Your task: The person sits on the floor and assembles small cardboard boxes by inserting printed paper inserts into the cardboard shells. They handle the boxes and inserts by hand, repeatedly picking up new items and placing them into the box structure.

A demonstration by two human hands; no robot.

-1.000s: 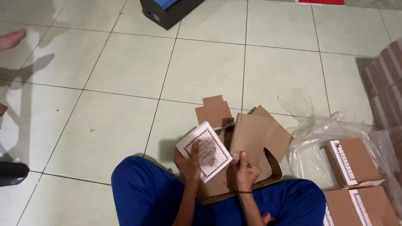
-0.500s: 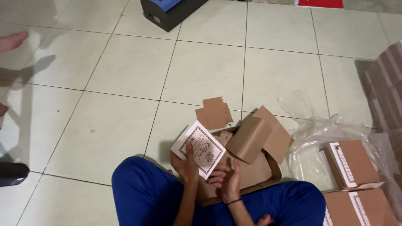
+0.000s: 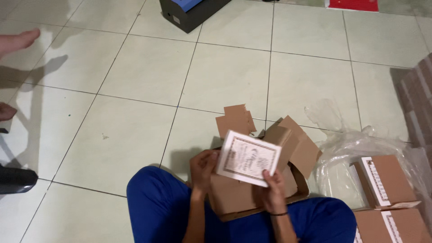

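I sit on the tiled floor in blue trousers with an unfolded brown cardboard box (image 3: 252,193) on my lap. A white printed card with a dark ornamental border (image 3: 248,158) is held over the box. My right hand (image 3: 272,193) grips the card's lower right corner. My left hand (image 3: 202,167) is at the card's left edge, fingers curled against it and the cardboard. Loose flaps of the box (image 3: 235,120) stick out beyond the card toward the floor.
Two folded brown boxes with white labels (image 3: 384,180) lie at my right in clear plastic wrap (image 3: 342,153). A stack of brown boxes (image 3: 418,99) stands at the right edge. A dark box (image 3: 189,11) sits far ahead. Another person's bare feet (image 3: 15,41) are at left.
The card has shifted right and up over the box. My right hand has come off the cardboard flap and taken the card's lower corner; the left hand stays at the card's left edge.
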